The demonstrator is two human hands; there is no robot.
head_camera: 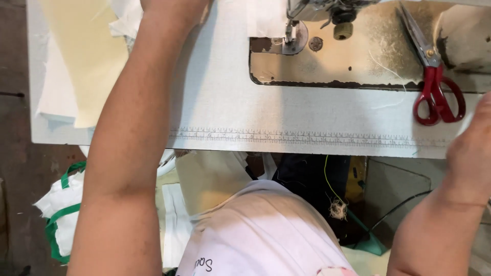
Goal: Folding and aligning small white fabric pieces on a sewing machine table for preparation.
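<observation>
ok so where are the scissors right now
In the head view, the red-handled scissors lie at the table's right end, on the sewing machine bed, just beyond the right hand.

My left hand [174, 9] reaches far across the sewing table, mostly past the top edge of view, resting on pale fabric. White cloth pieces [125, 18] lie bunched just beside it, and a cream fabric sheet [87, 56] lies flat further left, hanging toward the table's edge. My right hand [473, 148] sits at the table's near right edge, fingers curled, just below red-handled scissors [434, 76] lying closed, blades pointing away from me.
</observation>
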